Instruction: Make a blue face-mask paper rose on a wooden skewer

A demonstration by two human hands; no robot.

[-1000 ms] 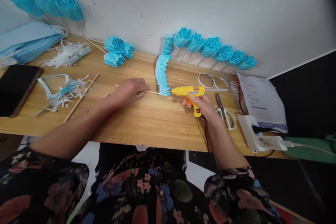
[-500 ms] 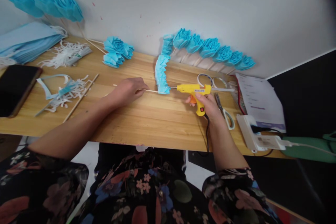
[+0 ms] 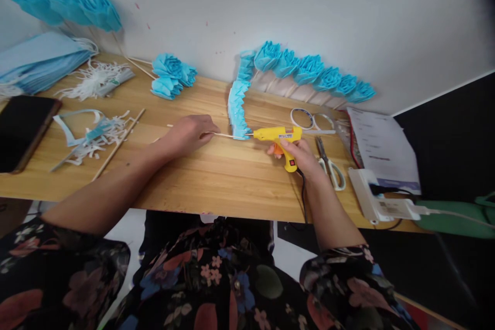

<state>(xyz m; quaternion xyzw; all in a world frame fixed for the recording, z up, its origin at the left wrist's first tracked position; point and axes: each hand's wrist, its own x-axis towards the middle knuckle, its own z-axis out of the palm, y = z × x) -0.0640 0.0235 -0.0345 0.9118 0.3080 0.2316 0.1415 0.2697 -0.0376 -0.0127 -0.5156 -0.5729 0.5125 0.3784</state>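
My right hand grips a yellow glue gun by its handle, nozzle pointing left and touching the near end of a folded light-blue paper strip. My left hand is closed on a thin wooden stick lying on the wooden table; the stick's tip reaches the strip's end by the nozzle. The strip runs up toward the wall.
Blue paper roses line the wall; more roses lie left of the strip. Tape rolls, scissors, papers and a power strip sit right. A phone, paper scraps and a stick lie left.
The glue gun pulled a little to the right half a second ago, then came back left so its nozzle meets the strip's end again. My left hand has stayed put.
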